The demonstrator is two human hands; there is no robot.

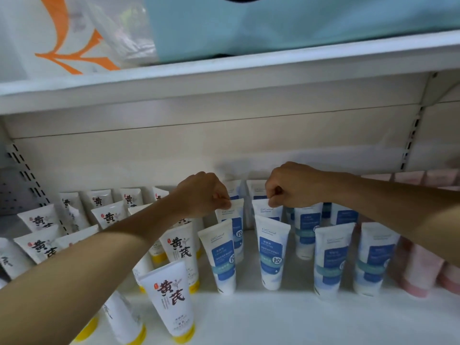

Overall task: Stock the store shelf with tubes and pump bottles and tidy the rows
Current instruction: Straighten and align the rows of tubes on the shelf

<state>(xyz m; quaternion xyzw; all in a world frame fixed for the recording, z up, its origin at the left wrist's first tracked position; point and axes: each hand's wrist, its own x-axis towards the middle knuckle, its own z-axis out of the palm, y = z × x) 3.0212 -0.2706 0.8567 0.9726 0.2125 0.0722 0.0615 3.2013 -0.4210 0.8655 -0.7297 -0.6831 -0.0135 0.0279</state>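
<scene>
Reaching over the white metal shelf, the left hand and right hand each pinch the crimped top of a white-and-blue plastic tube; yellow-capped white tubes stand left, partly hidden behind the forearm.

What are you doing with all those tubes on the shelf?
A person is tidying tubes on a white store shelf. The left hand pinches the top edge of one blue-and-white tube in the second row, and the right hand pinches the top of the blue-and-white tube beside it. More blue tubes stand upright in front. Yellow-capped tubes fill the left side, and pink tubes stand at the right.
</scene>
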